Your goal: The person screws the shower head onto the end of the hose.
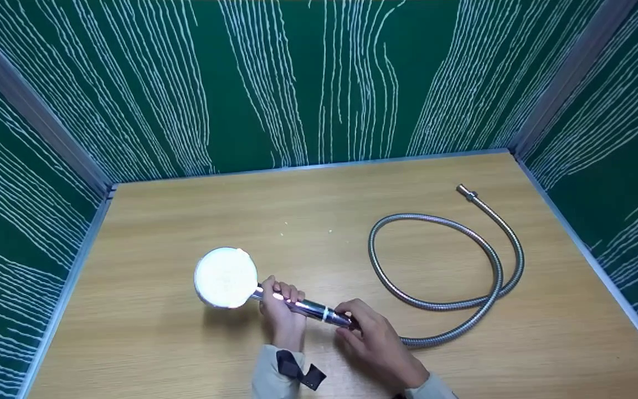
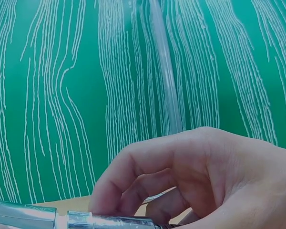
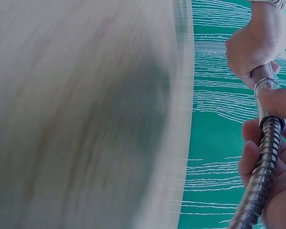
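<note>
A chrome handheld shower head (image 1: 226, 278) with a bright round face is held above the table, its face toward the head camera. My left hand (image 1: 286, 318) grips its handle (image 1: 312, 309) just below the head. At the handle's lower end, my right hand (image 1: 375, 339) pinches the connector, where the ribbed metal shower hose (image 1: 441, 339) meets it. In the right wrist view the hose (image 3: 257, 191) lines up with the handle and runs past the right fingers (image 3: 250, 160). The left wrist view has the right hand (image 2: 190, 171) curled over the joint.
The hose loops across the right side of the wooden table (image 1: 186, 221). Its free end (image 1: 466, 191), a metal fitting, lies toward the back right. Green panels (image 1: 319, 83) with wavy white lines enclose the back and both sides. Small white specks (image 1: 282, 234) dot the tabletop.
</note>
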The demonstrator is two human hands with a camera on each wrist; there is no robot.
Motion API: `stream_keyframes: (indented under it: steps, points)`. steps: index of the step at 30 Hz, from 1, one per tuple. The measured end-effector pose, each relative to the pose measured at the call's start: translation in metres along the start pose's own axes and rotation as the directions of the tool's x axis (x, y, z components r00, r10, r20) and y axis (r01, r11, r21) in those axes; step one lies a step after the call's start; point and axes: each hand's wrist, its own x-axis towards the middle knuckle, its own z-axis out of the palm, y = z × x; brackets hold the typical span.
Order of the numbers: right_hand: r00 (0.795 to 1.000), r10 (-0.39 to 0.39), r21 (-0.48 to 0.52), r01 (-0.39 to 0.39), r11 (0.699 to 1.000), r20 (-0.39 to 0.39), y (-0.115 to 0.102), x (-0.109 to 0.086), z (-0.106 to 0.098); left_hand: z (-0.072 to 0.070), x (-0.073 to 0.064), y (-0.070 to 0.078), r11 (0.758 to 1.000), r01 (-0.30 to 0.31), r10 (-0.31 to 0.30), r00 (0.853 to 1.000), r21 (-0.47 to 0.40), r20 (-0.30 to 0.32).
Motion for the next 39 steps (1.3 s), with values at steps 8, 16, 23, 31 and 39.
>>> stream_keyframes:
  steps: [8,16,23,31,39]
  points:
    - [1.000,-0.005,-0.006,0.005,1.000,-0.004,-0.0005,0.0004,0.0009,-0.0029,0.0011,-0.0003,1.000,0.010,-0.010,1.000,0.003,-0.008]
    - [1.000,0.011,-0.024,-0.010,1.000,0.009,-0.0013,-0.0013,0.0006,-0.0061,0.0008,0.0005,0.999,0.041,-0.041,0.999,0.007,0.007]
    - [0.998,0.050,-0.022,-0.049,0.999,0.039,-0.0026,-0.0040,0.0000,-0.0096,0.0001,0.0006,0.998,0.067,-0.067,0.998,-0.002,0.016]
    - [1.000,-0.014,-0.010,0.015,1.000,0.011,0.0005,-0.0041,0.0013,-0.0098,-0.0008,-0.0005,0.998,0.058,-0.058,0.998,-0.012,0.004]
    - [1.000,-0.021,-0.008,0.021,1.000,0.000,-0.0005,-0.0043,0.0009,-0.0094,-0.0011,-0.0008,0.998,0.063,-0.063,0.998,-0.014,-0.011]
